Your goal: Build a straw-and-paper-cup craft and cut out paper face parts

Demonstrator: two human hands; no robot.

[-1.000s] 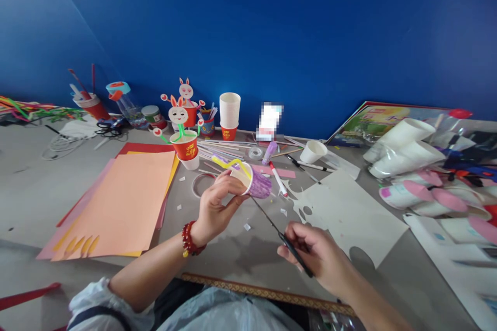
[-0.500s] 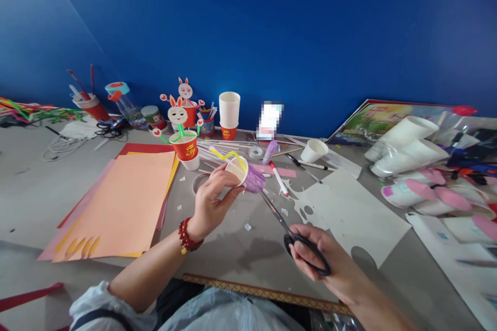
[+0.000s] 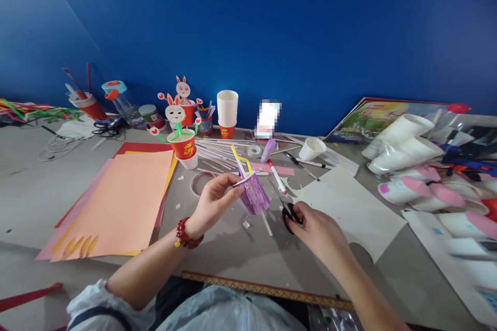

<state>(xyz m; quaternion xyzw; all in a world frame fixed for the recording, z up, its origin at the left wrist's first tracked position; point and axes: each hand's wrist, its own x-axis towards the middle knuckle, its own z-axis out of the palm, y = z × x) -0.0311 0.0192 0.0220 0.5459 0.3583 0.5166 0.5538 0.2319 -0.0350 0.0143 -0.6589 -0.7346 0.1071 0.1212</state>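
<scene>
A: Your left hand (image 3: 215,191) has the purple cup (image 3: 255,197) by its rim, thumb and fingers closed in a pinch. It sits tilted at the middle of the frame, above the bench (image 3: 229,253), with a bent yellow straw (image 3: 248,164) rising out of its mouth.

B: And your right hand (image 3: 320,227), right of centre, is curled around the black handles of the scissors (image 3: 289,220). I can't tell how far apart the blades are.

A: Keep that pinch light, I'd say; a paper wall would dent if you squeezed.

B: Mind the pale strip (image 3: 267,224) just under the base, too. I can't tell whether it's joined to the cup, so turn the cup gently.

A: The scissor tips point up towards the red marker (image 3: 277,177). I'd keep them off the coloured wall while you steady your grip.

B: And brace your left wrist if the cup wobbles; held only at the rim, it could swing.
</scene>
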